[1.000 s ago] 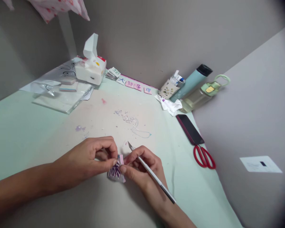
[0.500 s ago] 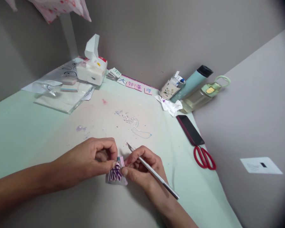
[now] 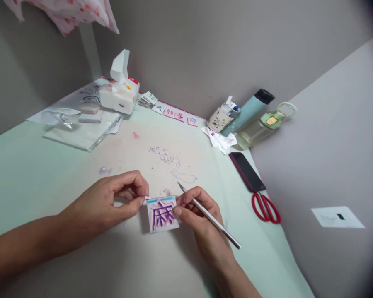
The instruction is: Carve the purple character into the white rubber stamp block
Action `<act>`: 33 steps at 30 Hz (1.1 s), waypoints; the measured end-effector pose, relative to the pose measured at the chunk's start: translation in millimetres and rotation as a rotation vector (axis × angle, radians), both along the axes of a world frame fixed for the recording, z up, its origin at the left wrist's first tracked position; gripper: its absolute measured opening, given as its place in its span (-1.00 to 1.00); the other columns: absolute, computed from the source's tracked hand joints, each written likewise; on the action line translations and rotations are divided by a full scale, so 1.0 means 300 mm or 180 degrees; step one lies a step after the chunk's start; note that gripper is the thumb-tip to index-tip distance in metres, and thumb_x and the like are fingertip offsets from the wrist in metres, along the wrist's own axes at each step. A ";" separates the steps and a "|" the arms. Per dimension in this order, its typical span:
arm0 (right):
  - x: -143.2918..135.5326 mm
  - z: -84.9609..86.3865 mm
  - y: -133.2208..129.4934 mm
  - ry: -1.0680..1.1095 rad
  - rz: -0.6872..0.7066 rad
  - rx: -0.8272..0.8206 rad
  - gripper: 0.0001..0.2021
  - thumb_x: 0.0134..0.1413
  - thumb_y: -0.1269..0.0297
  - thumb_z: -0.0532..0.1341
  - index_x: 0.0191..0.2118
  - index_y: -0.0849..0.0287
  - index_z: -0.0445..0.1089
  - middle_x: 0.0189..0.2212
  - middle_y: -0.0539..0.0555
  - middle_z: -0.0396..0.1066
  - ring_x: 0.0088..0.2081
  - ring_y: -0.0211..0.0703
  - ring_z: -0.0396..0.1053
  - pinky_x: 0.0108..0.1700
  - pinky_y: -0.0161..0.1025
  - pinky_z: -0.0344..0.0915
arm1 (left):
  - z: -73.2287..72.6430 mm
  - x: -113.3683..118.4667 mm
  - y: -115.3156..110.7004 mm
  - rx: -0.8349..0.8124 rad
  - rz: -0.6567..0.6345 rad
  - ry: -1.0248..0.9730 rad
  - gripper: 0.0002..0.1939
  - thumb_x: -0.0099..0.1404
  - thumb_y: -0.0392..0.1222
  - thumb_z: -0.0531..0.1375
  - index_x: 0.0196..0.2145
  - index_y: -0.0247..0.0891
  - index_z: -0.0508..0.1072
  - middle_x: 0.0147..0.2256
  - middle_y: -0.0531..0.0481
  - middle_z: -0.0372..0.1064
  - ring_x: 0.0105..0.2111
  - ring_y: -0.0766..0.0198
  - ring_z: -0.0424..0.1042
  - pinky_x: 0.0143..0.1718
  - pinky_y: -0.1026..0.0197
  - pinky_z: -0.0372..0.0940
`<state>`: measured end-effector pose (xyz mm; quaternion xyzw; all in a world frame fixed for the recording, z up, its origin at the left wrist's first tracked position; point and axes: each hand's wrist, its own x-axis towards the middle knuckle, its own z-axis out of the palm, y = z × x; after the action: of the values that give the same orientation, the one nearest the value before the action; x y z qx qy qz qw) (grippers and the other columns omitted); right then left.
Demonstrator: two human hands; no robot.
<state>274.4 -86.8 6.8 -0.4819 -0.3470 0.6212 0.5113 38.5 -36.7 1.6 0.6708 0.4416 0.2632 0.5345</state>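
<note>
A small square carved stamp block, pale with a purple character cut in relief and a blue stripe along its top edge, faces up toward me. My right hand pinches its right edge between thumb and fingers. The same hand also carries a slim silver craft knife, its blade pointing up and left, away from the block. By the block's top left corner, my left hand has thumb and forefinger closed on a small pale strip. Whether that strip is still joined to the block I cannot tell.
Shavings lie beyond my hands. Small character tiles line the back edge, beside a tissue pack. Rightward are a pen cup, bottles, a crumpled tissue, a phone and red scissors.
The block, seen steeply tilted before, now shows its carved face squarely. My right hand has moved slightly right with block and knife; my left hand has drawn back left to the block's corner.
</note>
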 end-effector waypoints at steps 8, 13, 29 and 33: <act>-0.002 -0.003 0.006 0.0159 -0.0027 -0.0117 -0.72 -0.10 0.35 0.60 -0.38 0.14 0.47 -0.40 -0.05 0.55 -0.39 -0.31 0.38 -0.30 -0.40 0.29 | 0.020 0.012 -0.008 0.0176 0.0232 0.0113 -0.86 0.35 -0.03 0.23 -0.29 -0.11 0.42 -0.36 0.16 0.43 -0.36 0.32 0.45 -0.28 0.36 0.34; -0.003 -0.005 0.009 0.0185 -0.0176 -0.0199 -0.68 -0.14 0.30 0.62 -0.39 0.14 0.46 -0.39 -0.03 0.53 -0.36 -0.28 0.38 -0.28 -0.37 0.27 | 0.031 0.016 -0.012 0.0439 0.0433 0.0253 -0.82 0.41 -0.01 0.15 -0.26 -0.08 0.49 -0.27 0.14 0.46 -0.24 0.27 0.45 -0.17 0.32 0.31; -0.013 -0.006 0.012 0.0300 -0.0223 -0.0196 -0.64 -0.22 0.26 0.65 -0.41 0.14 0.46 -0.39 -0.03 0.51 -0.34 -0.23 0.37 -0.23 -0.32 0.30 | -0.002 0.040 -0.038 0.0046 0.0310 0.0141 -0.55 0.15 0.04 0.40 0.01 0.04 0.53 0.03 0.10 0.55 0.12 -0.01 0.46 0.15 0.15 0.33; -0.012 -0.008 0.011 0.0339 -0.0214 -0.0198 -0.64 -0.22 0.27 0.65 -0.40 0.14 0.47 -0.37 -0.02 0.52 -0.32 -0.22 0.38 -0.21 -0.31 0.31 | -0.020 0.042 -0.032 0.0035 0.0405 0.0084 -0.59 0.20 0.08 0.36 0.00 0.02 0.55 -0.02 0.06 0.59 0.05 -0.03 0.52 0.11 0.13 0.38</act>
<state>270.7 -83.4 4.3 -0.4752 -0.2835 0.6389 0.5344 51.1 -46.4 -4.5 0.6477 0.4889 0.2902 0.5072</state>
